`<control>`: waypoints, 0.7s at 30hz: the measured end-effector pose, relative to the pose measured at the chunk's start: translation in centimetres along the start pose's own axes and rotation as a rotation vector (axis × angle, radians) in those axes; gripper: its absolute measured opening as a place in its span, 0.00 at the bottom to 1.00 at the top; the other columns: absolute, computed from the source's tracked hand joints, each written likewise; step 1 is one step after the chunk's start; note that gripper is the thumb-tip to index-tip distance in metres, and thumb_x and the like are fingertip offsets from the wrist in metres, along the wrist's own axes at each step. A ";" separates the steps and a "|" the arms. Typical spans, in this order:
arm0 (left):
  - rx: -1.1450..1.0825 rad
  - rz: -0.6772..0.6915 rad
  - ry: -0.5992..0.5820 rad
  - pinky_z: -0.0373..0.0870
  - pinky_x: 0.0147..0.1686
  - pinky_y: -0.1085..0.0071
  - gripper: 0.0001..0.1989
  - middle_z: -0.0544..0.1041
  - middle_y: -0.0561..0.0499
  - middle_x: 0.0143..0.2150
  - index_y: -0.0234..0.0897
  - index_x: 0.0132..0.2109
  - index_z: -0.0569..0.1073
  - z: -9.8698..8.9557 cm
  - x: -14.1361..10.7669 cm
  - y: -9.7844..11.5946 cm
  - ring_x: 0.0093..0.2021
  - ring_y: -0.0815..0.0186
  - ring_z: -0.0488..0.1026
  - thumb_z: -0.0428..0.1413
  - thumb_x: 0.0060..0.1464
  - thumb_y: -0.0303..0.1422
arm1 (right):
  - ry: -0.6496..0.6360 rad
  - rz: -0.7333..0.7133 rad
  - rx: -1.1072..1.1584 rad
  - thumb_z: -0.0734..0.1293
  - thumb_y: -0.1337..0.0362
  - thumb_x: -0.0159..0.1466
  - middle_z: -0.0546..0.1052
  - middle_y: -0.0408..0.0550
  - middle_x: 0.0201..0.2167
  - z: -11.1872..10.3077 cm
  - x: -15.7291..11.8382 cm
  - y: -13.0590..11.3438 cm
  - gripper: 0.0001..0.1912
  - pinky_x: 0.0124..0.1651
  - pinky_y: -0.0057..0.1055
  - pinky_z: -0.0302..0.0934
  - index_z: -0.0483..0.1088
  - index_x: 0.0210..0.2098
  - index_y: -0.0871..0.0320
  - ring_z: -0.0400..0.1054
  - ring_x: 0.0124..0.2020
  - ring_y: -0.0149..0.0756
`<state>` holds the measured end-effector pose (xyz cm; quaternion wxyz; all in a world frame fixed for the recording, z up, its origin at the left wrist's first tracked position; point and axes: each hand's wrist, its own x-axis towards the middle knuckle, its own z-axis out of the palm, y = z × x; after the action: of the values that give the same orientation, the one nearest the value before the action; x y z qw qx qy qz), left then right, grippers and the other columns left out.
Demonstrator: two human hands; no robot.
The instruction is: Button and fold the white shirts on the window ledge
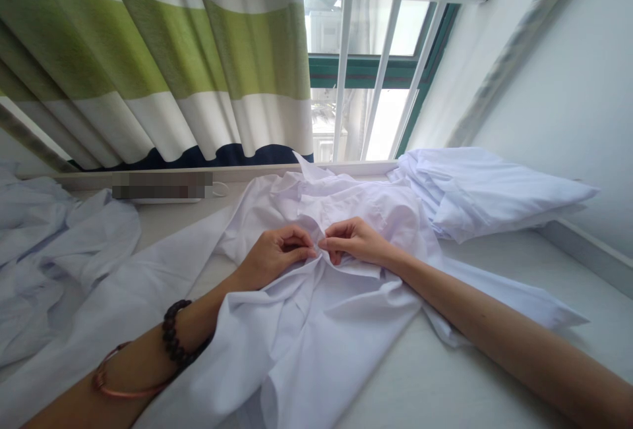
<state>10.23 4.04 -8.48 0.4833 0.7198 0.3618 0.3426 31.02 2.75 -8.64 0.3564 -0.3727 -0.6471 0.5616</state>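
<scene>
A white garment (346, 337) lies spread and wrinkled across the pale surface in front of me, its collar end toward the window. My left hand (281, 252) pinches one edge of its front between thumb and fingers. Close beside it, my right hand (353, 241) pinches the facing edge, the fingertips of both hands nearly touching. Whatever small part lies between the fingertips is too small to make out. Dark beads and a reddish band circle my left wrist and forearm.
Folded white cloth (494, 188) is stacked at the back right, beside the wall. More crumpled white cloth (44, 251) lies at the left. A blurred-out object (161, 188) rests near the back edge. Behind are a striped curtain (163, 40) and white window bars (380, 76).
</scene>
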 end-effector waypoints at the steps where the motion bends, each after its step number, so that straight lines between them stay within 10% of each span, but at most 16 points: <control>1: 0.011 0.009 0.003 0.73 0.36 0.71 0.10 0.77 0.53 0.29 0.35 0.30 0.74 0.0 0.0 0.0 0.32 0.65 0.76 0.64 0.45 0.37 | -0.003 -0.001 0.000 0.71 0.55 0.56 0.73 0.41 0.17 0.0 0.0 0.0 0.15 0.29 0.24 0.61 0.71 0.22 0.61 0.67 0.21 0.26; 21: 0.297 0.186 0.077 0.74 0.36 0.74 0.08 0.81 0.52 0.31 0.35 0.32 0.78 0.2 -0.3 0.7 0.31 0.66 0.76 0.60 0.50 0.36 | -0.028 0.168 0.345 0.73 0.61 0.53 0.78 0.46 0.24 -0.5 0.2 0.1 0.10 0.31 0.23 0.68 0.75 0.28 0.63 0.72 0.24 0.27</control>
<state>10.39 3.47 -7.94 0.3237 0.8001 0.3583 0.3560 31.41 3.16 -8.62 0.3577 -0.3508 -0.5126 0.6973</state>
